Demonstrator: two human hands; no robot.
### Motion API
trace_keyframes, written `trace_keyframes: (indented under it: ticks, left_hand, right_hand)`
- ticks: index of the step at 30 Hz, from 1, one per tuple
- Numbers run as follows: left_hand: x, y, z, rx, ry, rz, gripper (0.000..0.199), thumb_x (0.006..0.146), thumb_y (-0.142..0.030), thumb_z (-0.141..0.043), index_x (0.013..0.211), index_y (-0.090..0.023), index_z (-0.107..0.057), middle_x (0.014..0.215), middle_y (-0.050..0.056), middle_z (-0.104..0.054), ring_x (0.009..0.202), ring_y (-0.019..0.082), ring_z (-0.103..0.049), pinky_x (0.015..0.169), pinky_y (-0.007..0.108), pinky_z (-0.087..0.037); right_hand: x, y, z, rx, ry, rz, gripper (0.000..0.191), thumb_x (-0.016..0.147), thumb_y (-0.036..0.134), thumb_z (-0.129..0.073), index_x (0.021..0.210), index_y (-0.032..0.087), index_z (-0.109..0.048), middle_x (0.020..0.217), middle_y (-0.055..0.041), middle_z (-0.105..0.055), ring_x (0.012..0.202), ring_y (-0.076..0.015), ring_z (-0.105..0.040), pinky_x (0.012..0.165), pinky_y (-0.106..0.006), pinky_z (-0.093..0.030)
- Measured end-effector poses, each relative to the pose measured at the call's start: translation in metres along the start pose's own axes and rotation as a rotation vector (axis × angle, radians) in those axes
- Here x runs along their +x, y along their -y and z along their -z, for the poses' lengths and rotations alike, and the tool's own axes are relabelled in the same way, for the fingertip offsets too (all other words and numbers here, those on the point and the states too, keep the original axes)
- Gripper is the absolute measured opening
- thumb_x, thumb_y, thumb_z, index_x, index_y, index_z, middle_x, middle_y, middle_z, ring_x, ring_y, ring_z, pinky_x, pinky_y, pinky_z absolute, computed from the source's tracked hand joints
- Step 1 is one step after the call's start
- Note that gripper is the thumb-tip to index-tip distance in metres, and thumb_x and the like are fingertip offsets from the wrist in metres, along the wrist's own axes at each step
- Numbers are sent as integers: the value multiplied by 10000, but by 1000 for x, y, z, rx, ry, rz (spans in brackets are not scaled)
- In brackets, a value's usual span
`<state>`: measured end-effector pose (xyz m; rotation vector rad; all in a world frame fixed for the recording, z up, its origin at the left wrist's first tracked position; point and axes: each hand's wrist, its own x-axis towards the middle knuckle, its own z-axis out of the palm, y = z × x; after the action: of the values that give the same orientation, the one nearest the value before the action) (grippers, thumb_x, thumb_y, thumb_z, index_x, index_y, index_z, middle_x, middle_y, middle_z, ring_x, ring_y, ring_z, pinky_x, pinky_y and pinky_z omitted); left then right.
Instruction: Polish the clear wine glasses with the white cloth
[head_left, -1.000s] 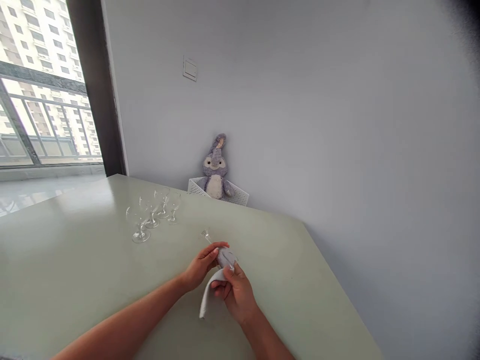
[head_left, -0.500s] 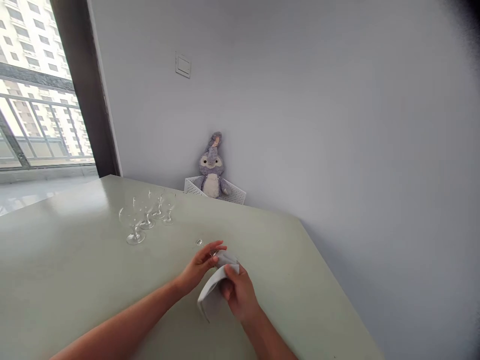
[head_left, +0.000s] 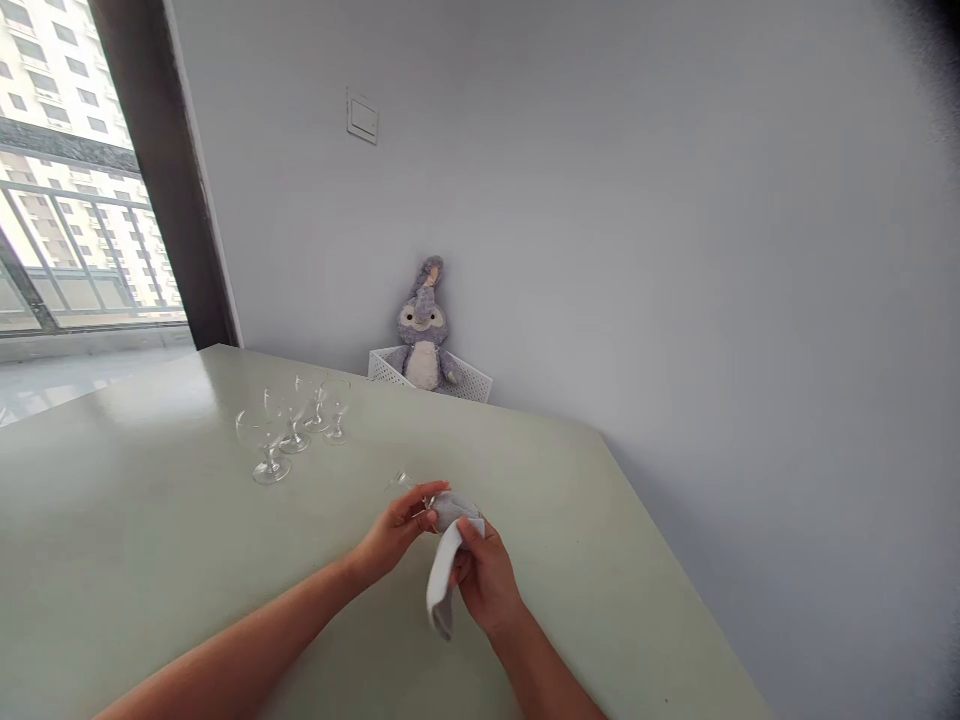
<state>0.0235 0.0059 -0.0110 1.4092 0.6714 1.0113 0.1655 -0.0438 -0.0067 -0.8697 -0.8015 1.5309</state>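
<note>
In front of me, my left hand (head_left: 405, 518) is closed around a clear stemmed glass (head_left: 403, 480), tipped on its side above the table. Its foot appears to point up and to the left; its mouth faces my right hand. My right hand (head_left: 484, 570) pinches a light grey cloth (head_left: 442, 580). Part of the cloth fills the bowl of the glass, and a loose end hangs below. The fingertips of the right hand are partly covered by the cloth.
Several clear stemmed glasses (head_left: 271, 468) stand upright at the left on the pale green table (head_left: 360, 640). Behind the table's far edge sits a white perforated basket (head_left: 472, 384) with a grey plush rabbit (head_left: 423, 335). A wall rises beyond.
My right hand has moved slightly up and right, and the hanging cloth end has swung right. The glass has turned a little in my left hand, showing more of its foot.
</note>
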Motion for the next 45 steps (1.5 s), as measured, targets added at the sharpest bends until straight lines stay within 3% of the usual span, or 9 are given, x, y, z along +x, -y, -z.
trace_keyframes:
  ticks: [5, 13, 17, 21, 29, 31, 35, 38, 45]
  left_hand:
    - [0, 6, -1, -27, -11, 144, 450, 820, -474, -404, 1131, -170, -520, 761, 31, -599, 670, 152, -551, 682, 312, -455]
    - [-5, -5, -2, -37, 65, 25, 426, 787, -387, -512, 1180, -223, -517, 1147, 66, -545, 1018, 217, -483, 907, 332, -349]
    - [-1, -3, 0, -131, 18, 141, 435, 801, -429, -468, 1171, -204, -508, 859, 45, -611, 789, 177, -547, 755, 313, -425]
    - [1, 0, 1, -4, -27, 192, 425, 824, -497, -364, 904, -165, -617, 685, 17, -572, 639, 141, -508, 615, 259, -413]
    - [-3, -1, 0, -91, 128, -44, 435, 767, -352, -557, 1181, -242, -485, 1140, 75, -527, 971, 197, -499, 825, 310, -407]
    - [-2, -4, 0, -92, 120, -45, 413, 761, -343, -568, 1151, -216, -514, 1063, 78, -565, 920, 188, -518, 823, 316, -406]
    - [1, -6, 2, -71, 29, 99, 400, 765, -410, -539, 1090, -176, -540, 858, 48, -608, 754, 160, -545, 714, 289, -438]
    - [3, -4, 4, 0, 19, 167, 395, 787, -474, -464, 964, -145, -593, 725, 33, -594, 641, 140, -520, 614, 266, -433]
    - [-1, -8, 4, 26, 82, 6, 458, 756, -387, -558, 1176, -214, -497, 819, 41, -609, 756, 164, -529, 694, 281, -416]
  right_hand:
    - [-6, -10, -5, -328, -3, 124, 268, 702, 379, -645, 841, 158, -584, 507, 39, -560, 383, -109, -544, 374, -185, -381]
    - [4, -9, 1, 143, -3, -25, 258, 755, 420, -573, 760, 164, -541, 461, 48, -516, 346, -70, -459, 378, -176, -360]
    - [-5, -18, -3, -355, 45, 142, 310, 687, 400, -645, 902, 187, -579, 594, 6, -598, 472, -138, -553, 451, -234, -424]
    - [-10, -27, -4, -779, 10, 382, 276, 605, 377, -715, 801, 204, -628, 711, -39, -638, 664, -188, -576, 601, -266, -440]
    - [5, -4, 4, 102, -102, -79, 357, 757, 510, -517, 651, 169, -519, 351, 69, -409, 279, -48, -324, 314, -160, -207]
    - [4, -4, 3, 107, -78, -72, 333, 747, 496, -544, 674, 171, -527, 358, 68, -428, 284, -51, -343, 312, -159, -210]
    - [-5, -14, -1, -315, -3, 127, 260, 707, 390, -636, 856, 180, -596, 497, 32, -563, 397, -106, -511, 370, -189, -337]
    - [-7, -20, -2, -486, -12, 217, 215, 695, 369, -651, 783, 175, -618, 570, 12, -604, 441, -112, -549, 440, -206, -408]
    - [1, -6, -3, 248, -86, -82, 253, 719, 397, -625, 728, 151, -562, 419, 55, -506, 342, -64, -455, 353, -159, -365]
